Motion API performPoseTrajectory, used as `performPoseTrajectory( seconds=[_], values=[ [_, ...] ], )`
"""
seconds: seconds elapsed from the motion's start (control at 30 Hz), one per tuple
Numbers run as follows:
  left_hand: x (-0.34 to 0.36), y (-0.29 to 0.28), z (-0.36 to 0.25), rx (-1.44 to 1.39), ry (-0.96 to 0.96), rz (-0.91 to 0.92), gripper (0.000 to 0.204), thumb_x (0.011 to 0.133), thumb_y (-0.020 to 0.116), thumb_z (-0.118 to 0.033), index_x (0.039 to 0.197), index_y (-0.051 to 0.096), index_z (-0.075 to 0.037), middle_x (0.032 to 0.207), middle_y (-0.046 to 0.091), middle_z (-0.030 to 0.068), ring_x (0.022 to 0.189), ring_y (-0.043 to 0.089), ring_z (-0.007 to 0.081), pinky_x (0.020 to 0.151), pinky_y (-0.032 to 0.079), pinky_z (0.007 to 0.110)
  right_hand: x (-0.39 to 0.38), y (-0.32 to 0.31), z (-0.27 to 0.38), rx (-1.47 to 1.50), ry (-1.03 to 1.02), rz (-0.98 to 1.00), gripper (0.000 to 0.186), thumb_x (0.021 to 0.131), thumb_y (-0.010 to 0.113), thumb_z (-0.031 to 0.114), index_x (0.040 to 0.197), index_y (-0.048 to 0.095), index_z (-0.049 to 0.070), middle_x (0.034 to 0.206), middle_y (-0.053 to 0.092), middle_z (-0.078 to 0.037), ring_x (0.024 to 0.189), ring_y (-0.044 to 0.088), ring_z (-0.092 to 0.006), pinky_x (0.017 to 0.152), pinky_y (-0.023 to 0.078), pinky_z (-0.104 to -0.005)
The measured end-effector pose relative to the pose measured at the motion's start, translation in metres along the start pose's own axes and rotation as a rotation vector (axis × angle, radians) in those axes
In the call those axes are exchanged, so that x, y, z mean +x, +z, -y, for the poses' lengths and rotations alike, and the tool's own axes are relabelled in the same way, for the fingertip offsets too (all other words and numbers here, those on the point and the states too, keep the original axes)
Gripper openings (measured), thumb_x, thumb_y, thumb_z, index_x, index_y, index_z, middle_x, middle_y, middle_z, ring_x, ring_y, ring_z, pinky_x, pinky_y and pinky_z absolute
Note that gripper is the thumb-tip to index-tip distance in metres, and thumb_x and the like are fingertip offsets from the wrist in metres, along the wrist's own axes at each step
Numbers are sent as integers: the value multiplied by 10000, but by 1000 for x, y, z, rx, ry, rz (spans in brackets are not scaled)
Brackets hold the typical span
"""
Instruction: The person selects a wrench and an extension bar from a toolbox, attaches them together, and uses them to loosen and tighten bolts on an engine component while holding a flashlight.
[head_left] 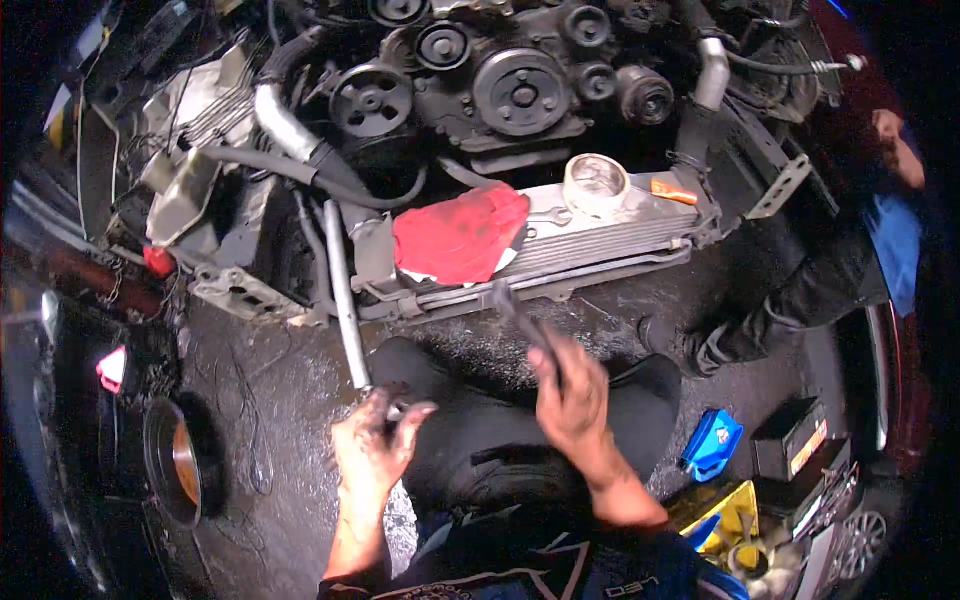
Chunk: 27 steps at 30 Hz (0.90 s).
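My left hand, smeared with grease, is closed around the near end of a long grey metal tube that runs up toward the engine. A dark wrench is gripped in my right hand and points up toward the radiator. Both hands hover over my dark trouser legs. In front of me an engine with several black pulleys sits behind the radiator. A red rag lies on the radiator top.
A roll of tape and an orange piece rest on the radiator. Another person lies on the floor at the right. A blue container, a black battery and a yellow box stand at lower right. A dark pan sits lower left.
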<state>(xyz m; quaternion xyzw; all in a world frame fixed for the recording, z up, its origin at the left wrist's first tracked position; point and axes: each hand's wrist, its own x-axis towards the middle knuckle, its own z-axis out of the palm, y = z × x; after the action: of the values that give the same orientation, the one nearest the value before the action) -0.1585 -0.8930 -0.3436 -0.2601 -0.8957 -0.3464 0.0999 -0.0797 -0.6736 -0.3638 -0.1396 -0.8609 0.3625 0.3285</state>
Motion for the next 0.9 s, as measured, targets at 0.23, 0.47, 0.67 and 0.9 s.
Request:
performPoseTrajectory(
  seconds=[0.23, 0.47, 0.67, 0.9],
  values=[
    [-11, 7, -21, -47, 28, 124, 358, 779, 787, -344, 894, 662, -29, 664, 646, 145, 561, 652, 306, 488, 497, 373, 129, 55, -15, -383, -593, -26, 331, 884, 559, 90, 1209, 618, 90, 983, 618, -194, 880, 611, -357, 814, 508, -441],
    [-30, -1, -12, -3, -73, 168, 350, 804, 740, -300, 1047, 675, -56, 763, 670, 166, 670, 660, 334, 621, 524, 394, 158, 133, -27, -614, -506, 408, 305, 921, 453, 206, 1132, 642, 94, 1294, 505, -225, 1243, 453, -450, 1001, 386, -583],
    [-11, -24, -44, -34, -185, 281, 438, 948, 539, -338, 1129, 637, 48, 932, 657, 289, 847, 652, 436, 742, 519, 477, 153, 121, -36, -330, -548, 306, 382, 881, 492, 153, 1241, 585, 67, 1257, 479, -299, 1158, 477, -503, 951, 413, -594],
    [5, -31, -71, -226, -81, 291, 326, 850, 705, -216, 1132, 653, -61, 821, 675, 160, 713, 662, 361, 655, 536, 407, 122, 95, -12, -25, -559, -97, 353, 891, 601, 185, 1226, 588, 77, 1166, 530, -207, 1056, 530, -390, 913, 456, -463]
  ],
)
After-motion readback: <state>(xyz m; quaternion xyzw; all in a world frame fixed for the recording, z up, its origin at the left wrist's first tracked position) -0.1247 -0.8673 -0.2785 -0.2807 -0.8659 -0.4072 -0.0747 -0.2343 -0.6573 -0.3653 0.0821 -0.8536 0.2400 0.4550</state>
